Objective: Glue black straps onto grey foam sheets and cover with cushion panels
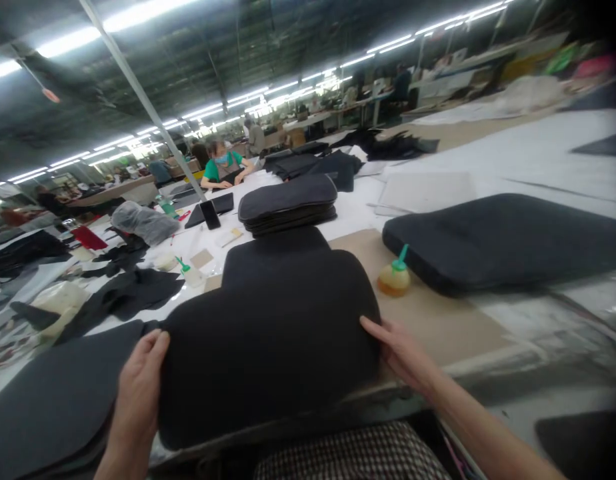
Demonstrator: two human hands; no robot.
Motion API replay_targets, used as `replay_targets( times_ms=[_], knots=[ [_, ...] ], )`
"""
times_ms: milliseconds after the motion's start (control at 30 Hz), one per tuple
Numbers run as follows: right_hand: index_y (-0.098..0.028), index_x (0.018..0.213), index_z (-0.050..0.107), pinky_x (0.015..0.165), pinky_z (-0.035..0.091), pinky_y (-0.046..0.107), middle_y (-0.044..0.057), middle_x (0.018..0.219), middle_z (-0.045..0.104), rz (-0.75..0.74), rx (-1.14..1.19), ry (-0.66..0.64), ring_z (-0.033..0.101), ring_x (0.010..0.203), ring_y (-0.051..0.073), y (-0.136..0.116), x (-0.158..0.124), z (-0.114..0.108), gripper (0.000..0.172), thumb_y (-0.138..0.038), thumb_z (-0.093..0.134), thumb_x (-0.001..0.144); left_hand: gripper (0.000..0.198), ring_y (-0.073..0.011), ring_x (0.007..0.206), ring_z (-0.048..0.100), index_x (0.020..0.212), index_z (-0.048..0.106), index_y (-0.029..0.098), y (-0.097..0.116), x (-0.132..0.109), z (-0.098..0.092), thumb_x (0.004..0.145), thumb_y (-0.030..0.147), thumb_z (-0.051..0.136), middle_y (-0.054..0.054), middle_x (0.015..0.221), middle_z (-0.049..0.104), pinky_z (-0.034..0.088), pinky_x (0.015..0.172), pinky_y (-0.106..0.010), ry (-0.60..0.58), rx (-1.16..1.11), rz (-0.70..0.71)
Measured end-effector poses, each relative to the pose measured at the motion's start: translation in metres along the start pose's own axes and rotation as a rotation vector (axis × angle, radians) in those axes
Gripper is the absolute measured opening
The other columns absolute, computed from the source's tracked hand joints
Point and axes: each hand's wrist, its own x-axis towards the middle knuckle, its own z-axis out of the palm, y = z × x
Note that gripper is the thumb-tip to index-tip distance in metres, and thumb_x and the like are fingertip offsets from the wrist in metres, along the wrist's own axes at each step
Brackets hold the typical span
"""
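The left hand (pixel 139 377) pinches one edge of a black panel (pixel 273 340), thumb on top, and the right hand (pixel 401 350) grips the opposite edge, thumb over the face; the other fingers seem tucked underneath, though the panel hides most of them. The panel is between both hands, at the near side of the table (pixel 538 337). Past the grip sits a black stack (pixel 288 203); beyond the right hand are a bottle (pixel 394 280) and a thick pad (pixel 508 243); dark sheets (pixel 58 393) lie beside the left hand
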Motion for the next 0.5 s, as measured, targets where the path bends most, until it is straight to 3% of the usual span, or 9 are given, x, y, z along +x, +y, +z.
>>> replay_targets(
  times_ms=[100, 233, 333, 400, 500],
  knots=[
    [-0.019, 0.119, 0.067, 0.097, 0.056, 0.046, 0.009, 0.118, 0.074, -0.039, -0.188, 0.119, 0.069, 0.11, 0.031, -0.002, -0.001, -0.019, 0.047, -0.05, 0.07, 0.083, 0.056, -0.0193, 0.067, 0.063, 0.086, 0.066, 0.019, -0.057, -0.002, 0.027, 0.067, 0.072, 0.068, 0.001, 0.069, 0.065, 0.05, 0.059, -0.028, -0.153, 0.112, -0.044],
    [-0.019, 0.11, 0.067, 0.09, 0.056, 0.048, 0.01, 0.106, 0.076, -0.104, -0.756, 0.256, 0.071, 0.099, 0.034, 0.012, 0.001, -0.037, 0.042, -0.052, 0.065, 0.084, 0.035, -0.0215, 0.069, 0.065, 0.083, 0.058, 0.024, -0.109, -0.004, 0.047, 0.09, 0.056, 0.048, 0.0, 0.071, 0.065, 0.046, 0.062, -0.029, -0.326, 0.558, 0.128],
    [-0.019, 0.122, 0.06, 0.082, 0.055, 0.05, 0.012, 0.101, 0.074, -0.141, -1.13, 0.341, 0.071, 0.092, 0.035, 0.025, 0.0, -0.042, 0.048, -0.054, 0.058, 0.088, 0.028, -0.0248, 0.071, 0.065, 0.091, 0.058, 0.025, -0.121, -0.002, 0.052, 0.097, 0.043, 0.038, -0.003, 0.077, 0.066, 0.046, 0.063, -0.033, -0.322, 0.883, 0.205],
    [-0.018, 0.127, 0.055, 0.08, 0.055, 0.05, 0.014, 0.101, 0.072, -0.192, -1.286, 0.424, 0.07, 0.091, 0.036, 0.031, 0.0, -0.048, 0.054, -0.057, 0.054, 0.089, 0.029, -0.0284, 0.082, 0.066, 0.104, 0.06, 0.023, -0.12, -0.002, 0.054, 0.099, 0.039, 0.037, -0.009, 0.094, 0.068, 0.049, 0.068, -0.037, -0.276, 1.05, 0.339],
    [-0.009, 0.127, 0.053, 0.09, 0.051, 0.052, 0.022, 0.112, 0.064, -0.381, -1.341, 0.619, 0.063, 0.106, 0.038, 0.032, 0.01, -0.065, 0.065, -0.063, 0.046, 0.091, 0.035, -0.0318, 0.111, 0.061, 0.127, 0.056, 0.018, -0.112, -0.013, 0.063, 0.099, 0.031, 0.037, -0.016, 0.124, 0.062, 0.05, 0.091, -0.045, -0.186, 1.036, 0.6]
  ],
)
